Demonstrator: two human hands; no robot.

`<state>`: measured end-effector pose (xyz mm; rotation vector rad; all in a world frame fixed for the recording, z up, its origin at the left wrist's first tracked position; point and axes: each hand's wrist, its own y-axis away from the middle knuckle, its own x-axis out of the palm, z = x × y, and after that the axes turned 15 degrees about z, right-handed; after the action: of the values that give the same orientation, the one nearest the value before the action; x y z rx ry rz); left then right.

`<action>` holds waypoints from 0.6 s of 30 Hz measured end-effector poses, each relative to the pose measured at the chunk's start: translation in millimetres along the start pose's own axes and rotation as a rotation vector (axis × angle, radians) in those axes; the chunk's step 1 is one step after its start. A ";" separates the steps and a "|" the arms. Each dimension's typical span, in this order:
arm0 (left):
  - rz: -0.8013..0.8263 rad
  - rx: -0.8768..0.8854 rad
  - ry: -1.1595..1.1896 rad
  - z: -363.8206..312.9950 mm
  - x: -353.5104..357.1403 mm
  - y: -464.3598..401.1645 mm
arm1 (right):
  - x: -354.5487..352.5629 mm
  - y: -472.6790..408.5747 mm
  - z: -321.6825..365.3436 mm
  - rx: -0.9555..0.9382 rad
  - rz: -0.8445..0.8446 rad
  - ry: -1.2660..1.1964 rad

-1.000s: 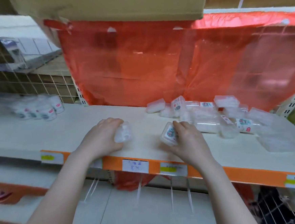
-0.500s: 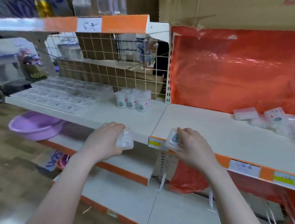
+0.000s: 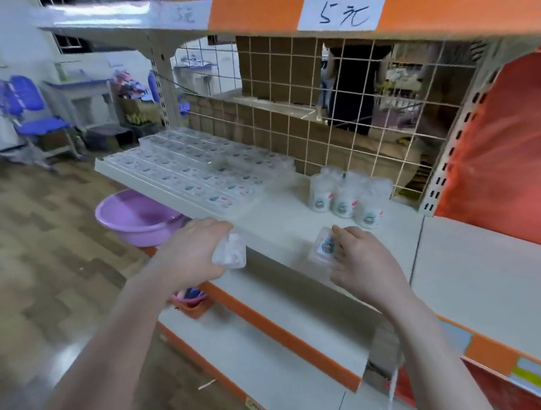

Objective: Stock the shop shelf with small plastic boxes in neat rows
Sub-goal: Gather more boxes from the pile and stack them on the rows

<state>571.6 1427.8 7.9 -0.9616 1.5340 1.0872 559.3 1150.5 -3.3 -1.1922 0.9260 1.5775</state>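
Observation:
My left hand [image 3: 192, 254] grips a small clear plastic box [image 3: 230, 251] at the front edge of the white shelf [image 3: 283, 223]. My right hand [image 3: 361, 262] holds a second clear box with a round sticker [image 3: 324, 247] just above the same shelf. Neat rows of small clear boxes [image 3: 195, 172] cover the far left part of the shelf. A cluster of round clear tubs with labels [image 3: 343, 196] stands at the back, close to the wire grid.
A purple basin [image 3: 134, 217] sits on the lower shelf to the left. An orange plastic sheet [image 3: 501, 154] hangs at the right behind the adjoining shelf. The shelf above carries a handwritten price label [image 3: 343, 11]. A blue chair [image 3: 32, 116] stands on the wooden floor.
The view has swung left from the orange-backed shelf with the loose pile of boxes to the wire-backed shelf. Both hands have carried their boxes along with it.

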 end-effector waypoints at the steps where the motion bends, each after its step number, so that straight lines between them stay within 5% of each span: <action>1: -0.006 -0.005 -0.012 13.7 -5.6 -9.5 | 0.2 -18.2 5.9 -0.003 -0.005 -0.010; 18: -0.045 -0.026 0.028 185.3 -73.3 -136.5 | -5.8 -240.6 95.0 0.007 0.081 0.013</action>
<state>764.6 1570.7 34.4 -1.0281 1.5176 1.0683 763.8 1307.6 17.1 -1.1739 0.9991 1.6310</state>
